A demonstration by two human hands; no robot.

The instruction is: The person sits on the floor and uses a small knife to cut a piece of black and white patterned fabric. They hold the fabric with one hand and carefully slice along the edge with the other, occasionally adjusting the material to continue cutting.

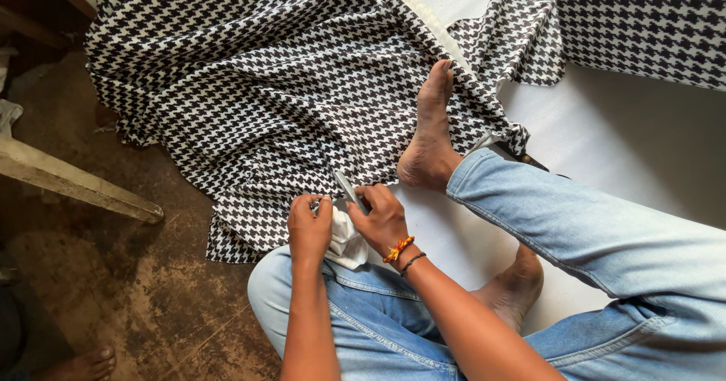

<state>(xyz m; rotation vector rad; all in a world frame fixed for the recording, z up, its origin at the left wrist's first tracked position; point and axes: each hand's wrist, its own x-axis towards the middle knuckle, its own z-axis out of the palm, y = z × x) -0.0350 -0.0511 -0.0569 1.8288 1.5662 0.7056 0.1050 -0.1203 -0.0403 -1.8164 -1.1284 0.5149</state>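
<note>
Seated on the floor, the person is pinching a fold of white cloth (348,243) with the left hand (308,228) fingers, while the right hand (382,218) is gripping small scissors (346,187) with fingers pressed together, at the edge of the houndstooth fabric (265,86) lying beside the jeans-clad knees.
</note>
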